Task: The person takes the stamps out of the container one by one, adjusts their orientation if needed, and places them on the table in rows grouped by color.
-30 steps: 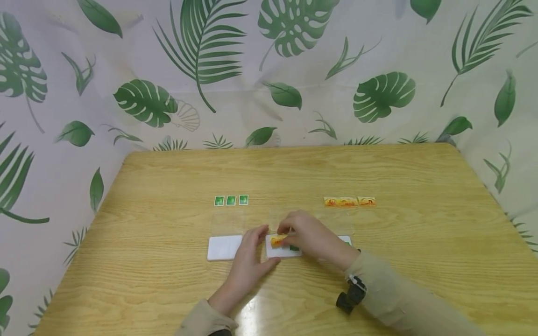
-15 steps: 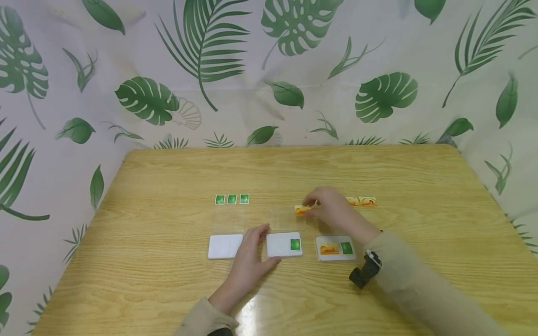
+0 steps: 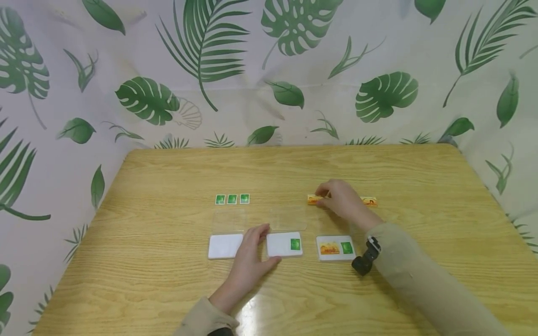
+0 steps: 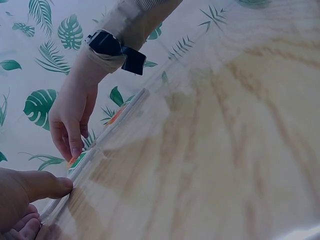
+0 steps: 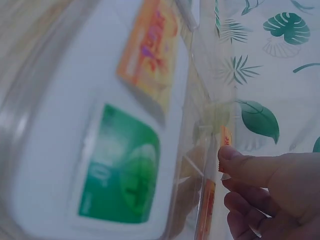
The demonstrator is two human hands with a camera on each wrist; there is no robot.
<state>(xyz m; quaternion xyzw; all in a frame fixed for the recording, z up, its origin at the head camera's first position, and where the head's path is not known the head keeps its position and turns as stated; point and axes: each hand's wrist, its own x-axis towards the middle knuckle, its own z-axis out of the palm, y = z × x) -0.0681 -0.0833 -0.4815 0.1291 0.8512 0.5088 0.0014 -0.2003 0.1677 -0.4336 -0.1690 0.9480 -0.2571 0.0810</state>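
My right hand [image 3: 342, 200] pinches an orange picture stamp [image 3: 313, 199] between thumb and fingertips, at the left end of the far orange row. In the right wrist view the held stamp [image 5: 226, 135] stands edge-on above the thumb. My left hand [image 3: 250, 256] spans the left end of the middle white flat case [image 3: 278, 244], thumb at its near edge and index finger by its far edge. A green square stamp [image 3: 295, 244] lies on that case. The right-hand white case [image 3: 335, 257] bears an orange stamp [image 3: 329, 248] and a green stamp [image 3: 346, 248].
Another white case [image 3: 224, 246] lies on the left, partly behind my left hand. Clear plastic pieces [image 3: 229, 219] lie behind the cases. Three green stamps [image 3: 232, 199] form a row at the back left. An orange stamp [image 3: 370, 201] shows right of my right hand.
My right hand has lifted the orange stamp off the middle case and carried it back and right to the far orange row. My left hand has stayed in place.
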